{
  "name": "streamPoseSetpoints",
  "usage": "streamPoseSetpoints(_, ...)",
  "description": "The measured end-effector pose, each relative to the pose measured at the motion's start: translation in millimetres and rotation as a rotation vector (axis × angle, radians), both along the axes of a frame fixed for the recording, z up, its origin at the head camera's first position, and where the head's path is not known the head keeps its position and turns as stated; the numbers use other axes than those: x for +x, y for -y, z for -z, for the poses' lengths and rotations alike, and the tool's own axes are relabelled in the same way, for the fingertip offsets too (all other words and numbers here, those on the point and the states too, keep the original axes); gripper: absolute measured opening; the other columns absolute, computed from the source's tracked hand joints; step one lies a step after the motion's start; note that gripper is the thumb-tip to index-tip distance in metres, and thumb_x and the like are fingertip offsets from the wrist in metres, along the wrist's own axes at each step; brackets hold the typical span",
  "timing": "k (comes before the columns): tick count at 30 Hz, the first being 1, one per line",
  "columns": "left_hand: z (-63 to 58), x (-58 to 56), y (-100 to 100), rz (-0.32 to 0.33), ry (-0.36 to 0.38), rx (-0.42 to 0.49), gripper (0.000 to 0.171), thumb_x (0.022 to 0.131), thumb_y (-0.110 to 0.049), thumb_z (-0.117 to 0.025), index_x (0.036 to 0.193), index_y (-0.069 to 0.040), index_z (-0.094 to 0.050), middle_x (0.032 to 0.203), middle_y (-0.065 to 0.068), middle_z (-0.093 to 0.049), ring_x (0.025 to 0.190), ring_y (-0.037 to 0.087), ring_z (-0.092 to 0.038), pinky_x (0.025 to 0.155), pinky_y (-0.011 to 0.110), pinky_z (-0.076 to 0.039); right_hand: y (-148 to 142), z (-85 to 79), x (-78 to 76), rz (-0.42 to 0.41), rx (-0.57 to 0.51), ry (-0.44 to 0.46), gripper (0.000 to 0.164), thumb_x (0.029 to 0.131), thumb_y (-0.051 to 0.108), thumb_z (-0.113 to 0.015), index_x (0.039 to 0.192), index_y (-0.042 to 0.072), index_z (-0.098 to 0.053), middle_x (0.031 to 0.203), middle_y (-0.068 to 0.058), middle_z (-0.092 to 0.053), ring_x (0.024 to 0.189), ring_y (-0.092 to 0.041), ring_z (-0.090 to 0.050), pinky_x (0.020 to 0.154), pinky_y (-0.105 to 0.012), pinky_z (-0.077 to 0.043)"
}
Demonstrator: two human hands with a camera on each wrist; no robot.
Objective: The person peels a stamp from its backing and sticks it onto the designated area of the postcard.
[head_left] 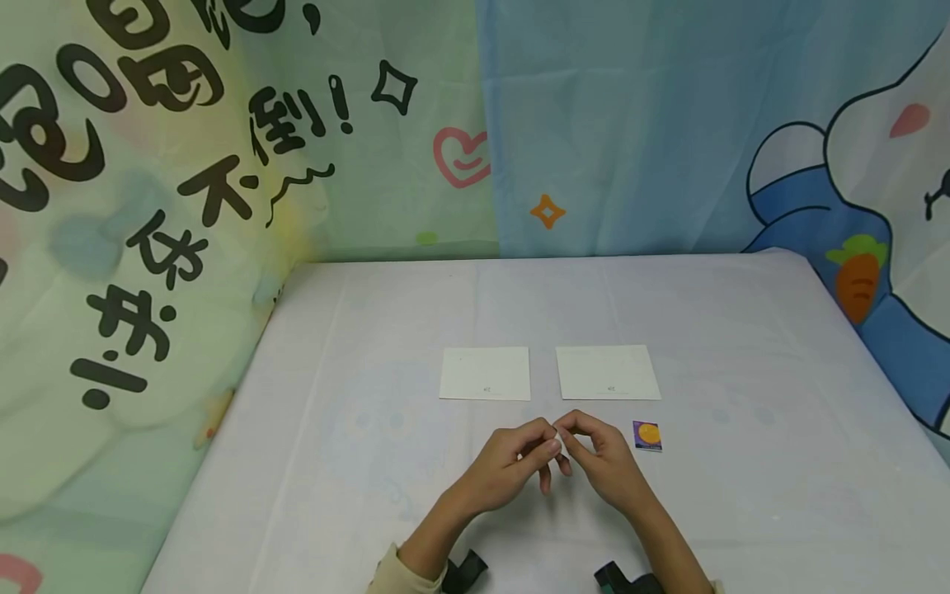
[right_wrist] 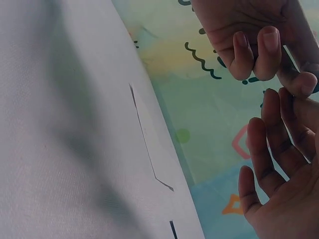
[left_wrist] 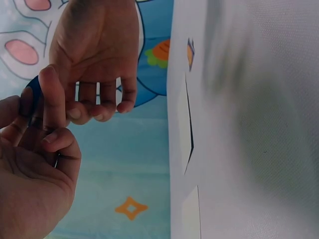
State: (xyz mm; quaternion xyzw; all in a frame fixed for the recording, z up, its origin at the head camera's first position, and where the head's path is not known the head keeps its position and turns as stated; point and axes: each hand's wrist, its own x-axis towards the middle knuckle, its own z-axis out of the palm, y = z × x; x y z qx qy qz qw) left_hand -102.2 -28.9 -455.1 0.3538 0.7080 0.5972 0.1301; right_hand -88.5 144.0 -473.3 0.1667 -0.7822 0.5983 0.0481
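Note:
Both hands meet by their fingertips over the table. My left hand (head_left: 508,466) pinches a small dark blue flat piece (left_wrist: 35,89), mostly hidden behind the fingers in the left wrist view. From the other side, the thumb and forefinger of my right hand (head_left: 604,462) close on the same spot; its other fingers are loosely bent. What kind of thing the piece is, I cannot tell. Just right of the right hand lies a small purple square card (head_left: 647,436) with an orange disc printed on it.
Two white rectangular cards, a left one (head_left: 486,373) and a right one (head_left: 609,373), lie side by side beyond the hands, each with a tiny mark near its lower edge. A white cloth covers the table (head_left: 356,495). Printed curtains (head_left: 631,124) hang behind and at the left.

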Motion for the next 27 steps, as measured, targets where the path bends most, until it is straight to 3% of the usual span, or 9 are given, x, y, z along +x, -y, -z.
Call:
streamPoseSetpoints(6, 1.7, 0.6, 0.1, -0.014, 0.014, -0.01, 0.017, 0.1, -0.014, -0.041, 0.09, -0.01, -0.054, 0.077, 0.005, -0.067, 0.052, 0.009, -0.058, 0.052, 0.019, -0.037, 1.6, -2.4, 2.0, 0.025, 0.035, -0.001, 0.012, 0.093, 0.006, -0.054, 0.088, 0.012, -0.063, 0.085, 0.006, -0.064, 0.088, -0.011, -0.058, 0.087, -0.034, -0.038)
streamPoseSetpoints(9, -4.3, 2.8, 0.4, -0.021, 0.016, -0.018, 0.016, 0.099, -0.012, -0.042, 0.089, -0.008, -0.054, 0.077, 0.008, -0.067, 0.052, 0.011, -0.057, 0.054, 0.019, -0.038, 1.8, -1.4, 2.1, 0.03, 0.052, -0.008, 0.011, 0.092, 0.006, -0.055, 0.09, 0.012, -0.064, 0.086, 0.006, -0.064, 0.089, -0.011, -0.059, 0.086, -0.03, -0.04)
streamPoseSetpoints(14, -24.0, 8.3, 3.3, -0.019, -0.001, -0.017, 0.013, 0.097, -0.007, -0.044, 0.089, -0.003, -0.053, 0.076, 0.01, -0.065, 0.052, 0.009, -0.056, 0.054, 0.02, -0.04, 2.0, 1.4, 1.5, 0.066, 0.082, -0.009, 0.011, 0.09, 0.004, -0.058, 0.095, 0.011, -0.064, 0.09, 0.006, -0.064, 0.091, -0.01, -0.058, 0.086, -0.037, -0.04)
streamPoseSetpoints(17, -28.4, 9.0, 4.8, -0.012, -0.014, -0.02, 0.012, 0.097, -0.006, -0.044, 0.089, -0.002, -0.053, 0.076, 0.011, -0.065, 0.052, 0.004, -0.054, 0.056, 0.02, -0.042, 2.8, 1.8, 1.0, 0.105, 0.097, -0.025, 0.014, 0.087, 0.002, -0.061, 0.098, 0.01, -0.064, 0.093, 0.004, -0.063, 0.091, -0.01, -0.056, 0.084, -0.04, -0.039)
streamPoseSetpoints(22, -13.2, 4.8, 4.1, -0.012, 0.002, -0.038, 0.014, 0.098, -0.009, -0.044, 0.089, -0.005, -0.054, 0.078, 0.013, -0.066, 0.053, 0.012, -0.057, 0.057, 0.019, -0.041, 4.3, -1.3, 0.9, 0.129, 0.086, -0.065, 0.018, 0.084, 0.001, -0.066, 0.099, 0.01, -0.063, 0.094, 0.002, -0.063, 0.09, -0.012, -0.055, 0.084, -0.034, -0.039)
streamPoseSetpoints(27, 4.1, 0.0, 4.1, -0.022, 0.007, -0.046, 0.015, 0.099, -0.017, -0.044, 0.091, -0.01, -0.055, 0.079, 0.01, -0.067, 0.055, 0.018, -0.059, 0.057, 0.019, -0.041, 5.5, -5.6, 2.0, 0.126, 0.068, -0.062, 0.018, 0.084, 0.001, -0.066, 0.098, 0.011, -0.063, 0.093, 0.004, -0.064, 0.093, -0.011, -0.058, 0.087, -0.035, -0.039)
